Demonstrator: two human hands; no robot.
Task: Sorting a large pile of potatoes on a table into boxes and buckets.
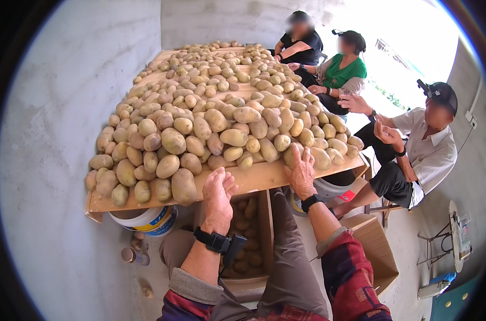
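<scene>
Many potatoes point(235, 137) are heaped on a wooden table point(251, 179) in front of me. My right hand point(302, 170) reaches over the table's front edge, its fingers spread against a potato in the front row. Nothing shows in my left hand point(220, 194), which is raised just in front of the edge with its fingers apart. Between my legs, below the table, stands an open box point(269, 236) with more potatoes point(249, 244) inside, partly covered by my left forearm. A large potato point(184, 187) lies at the edge, left of my left hand.
Three people sit along the table's right side, the nearest with both hands point(371, 116) raised. Buckets point(156, 220) stand under the table. An open cardboard box point(369, 244) is at my right; a jar point(135, 257) lies on the floor at left. A wall point(66, 120) borders the left.
</scene>
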